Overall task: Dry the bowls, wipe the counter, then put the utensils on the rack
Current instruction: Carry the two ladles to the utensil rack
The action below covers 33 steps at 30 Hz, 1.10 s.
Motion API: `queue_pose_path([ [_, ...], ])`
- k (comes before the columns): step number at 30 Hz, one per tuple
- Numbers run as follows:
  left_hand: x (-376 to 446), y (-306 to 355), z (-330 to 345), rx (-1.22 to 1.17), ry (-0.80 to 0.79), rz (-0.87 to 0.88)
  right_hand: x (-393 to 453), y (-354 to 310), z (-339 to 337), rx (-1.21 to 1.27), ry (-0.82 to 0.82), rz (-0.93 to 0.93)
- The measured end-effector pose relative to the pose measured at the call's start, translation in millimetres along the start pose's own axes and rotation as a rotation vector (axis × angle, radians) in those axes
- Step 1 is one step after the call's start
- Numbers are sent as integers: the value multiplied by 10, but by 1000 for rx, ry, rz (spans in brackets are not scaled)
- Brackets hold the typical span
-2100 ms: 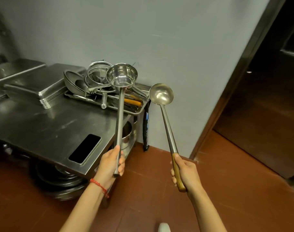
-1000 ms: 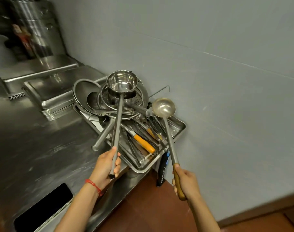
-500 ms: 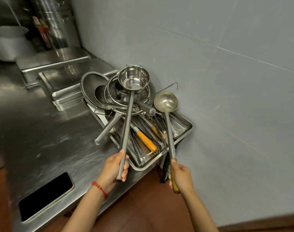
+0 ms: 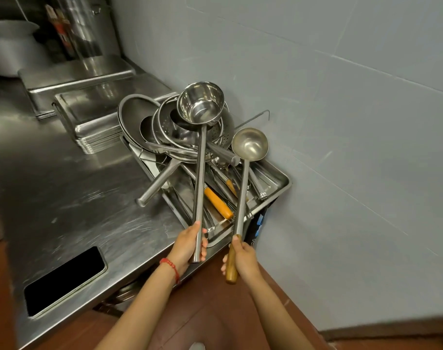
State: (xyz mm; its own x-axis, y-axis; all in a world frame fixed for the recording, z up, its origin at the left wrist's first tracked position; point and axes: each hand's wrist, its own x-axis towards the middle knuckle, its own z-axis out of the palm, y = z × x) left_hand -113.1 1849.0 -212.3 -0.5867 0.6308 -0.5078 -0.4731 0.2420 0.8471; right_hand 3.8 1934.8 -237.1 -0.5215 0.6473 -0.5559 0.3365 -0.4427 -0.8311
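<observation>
My left hand [image 4: 187, 246] grips the steel handle of a deep pot-shaped scoop [image 4: 200, 103], held upright over the utensil tray [image 4: 278, 184]. My right hand [image 4: 243, 260] holds a round ladle [image 4: 250, 144] by its wooden handle, its bowl above the tray's right side. The steel tray sits at the counter's corner by the wall. It is piled with strainers [image 4: 170, 127], a colander, tongs and an orange-handled tool [image 4: 218, 202].
A steel counter [image 4: 76, 203] runs to the left, with a dark rectangular slot [image 4: 63, 280] near its front edge. Stacked steel trays [image 4: 89, 114], a large pot [image 4: 84, 24] and a big bowl [image 4: 5, 44] stand at the back. Grey wall on the right, red floor below.
I have come closer to the counter corner. Both utensils stay in my hands and now hang directly over the tray, the scoop's cup shifted right over the strainers.
</observation>
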Motion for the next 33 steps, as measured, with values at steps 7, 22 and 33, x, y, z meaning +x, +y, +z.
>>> queue_pose_path([
  [7, 83, -133, 13, 45, 55, -31, 76, 118, 83, 116, -27, 61],
  [22, 109, -318, -52, 42, 143, -46, 45, 209, 76, 109, -41, 62],
  [33, 138, -373, -168, 185, 258, -54, -32, 199, -40, 88, -48, 55],
])
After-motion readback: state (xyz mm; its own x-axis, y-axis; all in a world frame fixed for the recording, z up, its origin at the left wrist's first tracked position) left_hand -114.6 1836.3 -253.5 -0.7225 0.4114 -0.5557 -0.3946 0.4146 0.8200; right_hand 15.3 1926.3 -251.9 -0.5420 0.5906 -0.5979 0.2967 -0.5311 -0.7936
